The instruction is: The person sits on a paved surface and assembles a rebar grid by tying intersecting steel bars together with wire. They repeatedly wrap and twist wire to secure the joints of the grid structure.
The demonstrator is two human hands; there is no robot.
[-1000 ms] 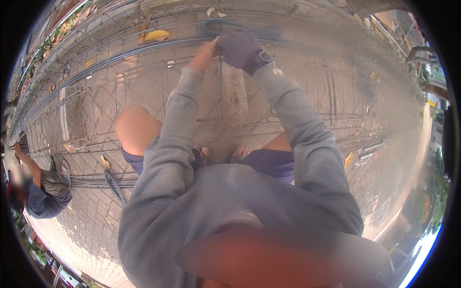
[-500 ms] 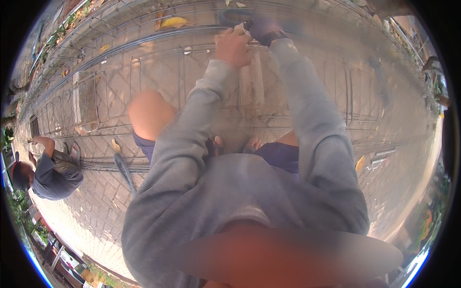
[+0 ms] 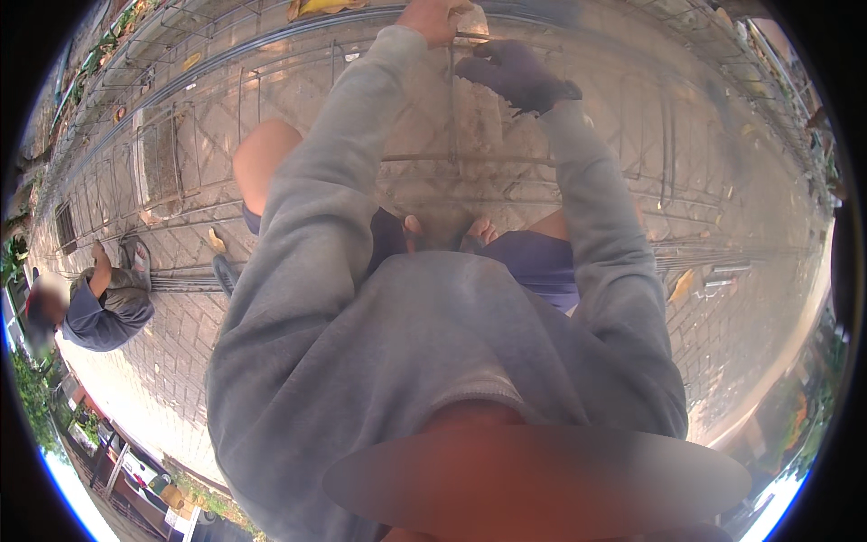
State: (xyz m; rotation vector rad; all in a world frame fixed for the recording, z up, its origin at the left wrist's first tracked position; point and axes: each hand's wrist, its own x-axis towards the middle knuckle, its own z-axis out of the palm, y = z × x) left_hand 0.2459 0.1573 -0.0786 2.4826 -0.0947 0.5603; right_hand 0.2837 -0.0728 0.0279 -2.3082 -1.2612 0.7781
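Observation:
At the top edge, my bare left hand [image 3: 432, 22] is closed at a thin steel bar [image 3: 492, 36] of a rebar cage, where a crosspiece meets it; its fingertips are partly cut off by the picture edge. My right hand [image 3: 519, 76], in a dark glove, hovers just nearer and to the right, over the cage. Its fingers are curled, and what they hold, if anything, does not show. A pale block [image 3: 479, 113] lies under the cage between my hands and my feet. A nearer long bar [image 3: 406, 158] crosses in front of my feet.
Brick paving [image 3: 185, 361] lies under the long cage. Another block [image 3: 158, 167] stands under its left part. A crouching person [image 3: 108, 312] works at the far left. A sandal [image 3: 226, 274], loose bars [image 3: 185, 286] and dry leaves [image 3: 682, 285] lie around me.
My right hand has drawn back toward me, away from my left hand. My left hand appears higher in view as the view shifted. The person at left has lowered an arm.

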